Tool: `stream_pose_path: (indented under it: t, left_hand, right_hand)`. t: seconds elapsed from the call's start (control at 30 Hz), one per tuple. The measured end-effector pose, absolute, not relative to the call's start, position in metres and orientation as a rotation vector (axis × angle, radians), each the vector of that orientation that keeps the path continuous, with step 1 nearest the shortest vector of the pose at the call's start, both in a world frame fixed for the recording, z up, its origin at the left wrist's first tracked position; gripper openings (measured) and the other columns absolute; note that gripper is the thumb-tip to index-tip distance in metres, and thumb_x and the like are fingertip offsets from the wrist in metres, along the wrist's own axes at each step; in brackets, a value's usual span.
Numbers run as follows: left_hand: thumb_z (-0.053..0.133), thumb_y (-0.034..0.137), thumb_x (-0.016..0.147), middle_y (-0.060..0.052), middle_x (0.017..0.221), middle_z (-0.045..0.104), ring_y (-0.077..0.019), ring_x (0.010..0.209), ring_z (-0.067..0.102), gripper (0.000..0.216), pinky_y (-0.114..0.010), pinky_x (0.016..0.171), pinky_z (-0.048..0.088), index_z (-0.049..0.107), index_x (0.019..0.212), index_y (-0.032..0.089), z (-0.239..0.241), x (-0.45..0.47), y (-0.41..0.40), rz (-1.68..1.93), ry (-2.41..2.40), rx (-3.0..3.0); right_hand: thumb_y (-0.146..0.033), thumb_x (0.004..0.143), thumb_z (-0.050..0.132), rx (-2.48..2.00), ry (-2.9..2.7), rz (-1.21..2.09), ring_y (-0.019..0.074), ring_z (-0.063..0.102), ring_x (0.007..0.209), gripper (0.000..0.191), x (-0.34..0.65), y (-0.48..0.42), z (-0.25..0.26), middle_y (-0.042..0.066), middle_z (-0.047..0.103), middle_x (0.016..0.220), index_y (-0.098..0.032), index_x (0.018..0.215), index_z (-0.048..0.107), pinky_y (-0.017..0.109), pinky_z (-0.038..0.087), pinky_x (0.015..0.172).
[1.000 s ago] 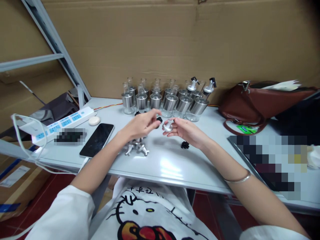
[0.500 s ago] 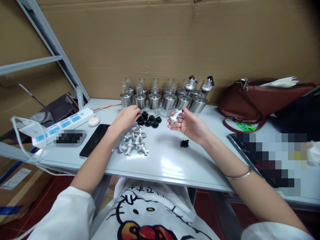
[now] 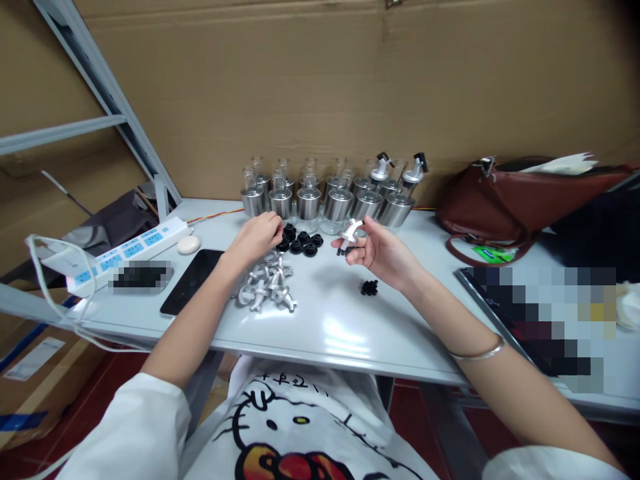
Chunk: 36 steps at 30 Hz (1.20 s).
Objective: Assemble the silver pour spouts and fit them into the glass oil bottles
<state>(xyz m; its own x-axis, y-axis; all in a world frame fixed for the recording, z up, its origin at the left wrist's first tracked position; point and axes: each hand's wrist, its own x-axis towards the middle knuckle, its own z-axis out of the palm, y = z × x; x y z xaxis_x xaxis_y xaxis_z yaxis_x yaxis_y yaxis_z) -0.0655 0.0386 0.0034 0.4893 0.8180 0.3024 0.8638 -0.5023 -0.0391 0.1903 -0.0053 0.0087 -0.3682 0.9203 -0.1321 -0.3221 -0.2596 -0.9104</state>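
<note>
My right hand [image 3: 383, 253] holds a silver pourer spout [image 3: 353, 230] above the table, pinched between thumb and fingers. Something dark and ridged shows below the spout, by the fingertips. My left hand [image 3: 259, 237] is closed, its fingertips at the left edge of a cluster of black rubber stoppers [image 3: 303, 239]; what they hold, if anything, is hidden. Nearer to me than that hand lies a heap of silver pourer spouts [image 3: 265, 287]. A small group of black caps [image 3: 369, 288] rests on the table below my right hand.
Rows of glass and steel bottles [image 3: 309, 200] stand at the back; two at the right carry pourers [image 3: 414, 170]. To the left lie a power strip [image 3: 130, 250], a white round case [image 3: 189, 245] and a black phone [image 3: 193, 283]. A brown bag [image 3: 480, 200] sits at the right.
My right hand has tilted the spout more upright, and a dark ridged part now shows beneath it. The left hand stays almost in place beside the stoppers.
</note>
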Motion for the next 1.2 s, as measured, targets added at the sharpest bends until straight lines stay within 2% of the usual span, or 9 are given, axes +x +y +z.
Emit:
stream_pose_path:
  t: [0.27,0.43,0.63,0.9,1.0,1.1,1.2]
  left_hand:
    - [0.043,0.017,0.088,-0.009,0.095,0.061,-0.0212,0.090,0.057,0.016,-0.031,0.078,0.045,0.059,0.091,0.014,0.002,-0.067,0.039,-0.354,-1.447,-2.551]
    - [0.043,0.018,0.089,-0.009,0.095,0.061,-0.0212,0.089,0.058,0.017,-0.031,0.077,0.045,0.059,0.092,0.013,0.000,-0.065,0.039,-0.329,-1.501,-2.533]
    - [0.040,0.016,0.089,-0.010,0.092,0.059,-0.0220,0.087,0.056,0.018,-0.032,0.077,0.045,0.056,0.093,0.012,-0.006,-0.063,0.039,-0.299,-1.531,-2.496]
    - [0.039,0.014,0.087,-0.010,0.091,0.056,-0.0211,0.084,0.053,0.014,-0.033,0.077,0.044,0.052,0.092,0.013,-0.009,-0.065,0.042,-0.380,-1.515,-2.558]
    - [0.039,0.013,0.086,-0.008,0.088,0.054,-0.0196,0.079,0.051,0.011,-0.032,0.074,0.043,0.050,0.089,0.014,-0.008,-0.066,0.042,-0.448,-1.504,-2.589]
    - [0.039,0.013,0.085,-0.006,0.086,0.052,-0.0180,0.076,0.050,0.009,-0.031,0.072,0.042,0.048,0.086,0.015,-0.006,-0.064,0.041,-0.512,-1.501,-2.612]
    - [0.039,0.014,0.085,-0.004,0.084,0.050,-0.0157,0.071,0.047,0.009,-0.029,0.068,0.040,0.047,0.085,0.017,-0.003,-0.062,0.038,-0.593,-1.512,-2.624]
  right_hand:
    - [-0.047,0.089,0.047,-0.934,-1.054,1.719,0.0121,0.065,0.050,0.031,0.191,-0.004,0.007,0.006,0.074,0.076,-0.020,0.080,0.057,0.022,0.053,0.054]
    - [-0.028,0.085,0.057,-1.012,-1.045,1.623,0.0109,0.062,0.044,0.013,0.189,-0.004,0.003,0.002,0.070,0.065,-0.020,0.077,0.051,0.021,0.051,0.050]
    - [-0.017,0.085,0.056,-1.045,-0.974,1.643,0.0094,0.062,0.045,0.012,0.188,-0.001,-0.001,-0.003,0.063,0.057,-0.017,0.074,0.053,0.020,0.051,0.052]
    - [-0.018,0.078,0.066,-1.043,-1.021,1.721,0.0083,0.065,0.062,0.008,0.187,-0.003,-0.003,0.002,0.069,0.075,-0.016,0.074,0.059,0.023,0.052,0.069]
    - [-0.023,0.072,0.072,-1.051,-1.102,1.730,0.0096,0.064,0.067,0.015,0.188,-0.003,-0.006,0.002,0.069,0.078,-0.016,0.076,0.059,0.026,0.051,0.073]
    - [-0.029,0.070,0.072,-1.090,-1.329,1.608,0.0104,0.061,0.067,0.021,0.187,-0.003,-0.009,0.002,0.067,0.079,-0.018,0.079,0.058,0.028,0.049,0.071]
    - [-0.033,0.072,0.070,-1.070,-1.754,1.318,0.0125,0.057,0.071,0.024,0.183,-0.010,-0.009,0.004,0.065,0.089,-0.019,0.088,0.059,0.029,0.047,0.069]
